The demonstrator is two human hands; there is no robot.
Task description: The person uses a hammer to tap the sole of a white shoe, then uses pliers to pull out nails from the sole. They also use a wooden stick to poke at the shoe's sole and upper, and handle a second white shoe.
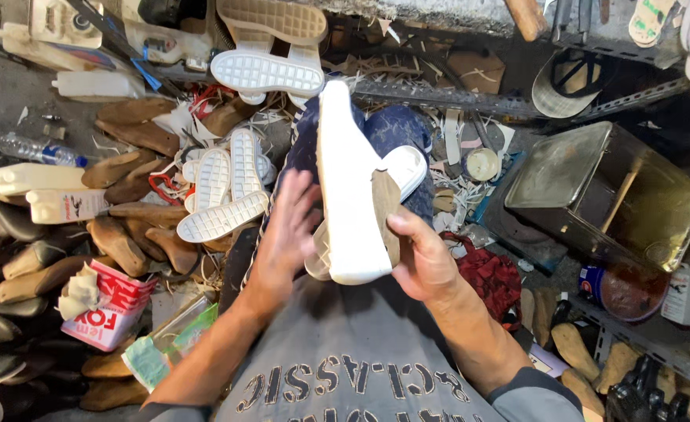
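**Holding a white sole over the lap**

Gripping the long white shoe sole (350, 187) near its lower end, our right hand (423, 262) closes around it, the thumb pinning a flat brown insole piece (386, 211) against the sole's edge. Our left hand (286, 234) lies open, fingers spread and slightly blurred, its palm against the left side of the sole. The sole stands nearly upright in the middle of the view, above our lap, its narrow end pointing away from us. A second white sole (405, 168) peeks out just behind it, over dark blue trousers (396, 129).

Further left, a heap of white ridged soles (224, 184) rests on the floor, ringed by brown wooden shoe lasts (118, 242) and dark ones at the edge. A red-and-white carton (114, 309) lies near our left forearm. White plastic bottles (36, 178) sit at the far left. To the right we see a dark red cloth (489, 277), an open square metal tin (611, 191), and a round can (622, 287) just below it.
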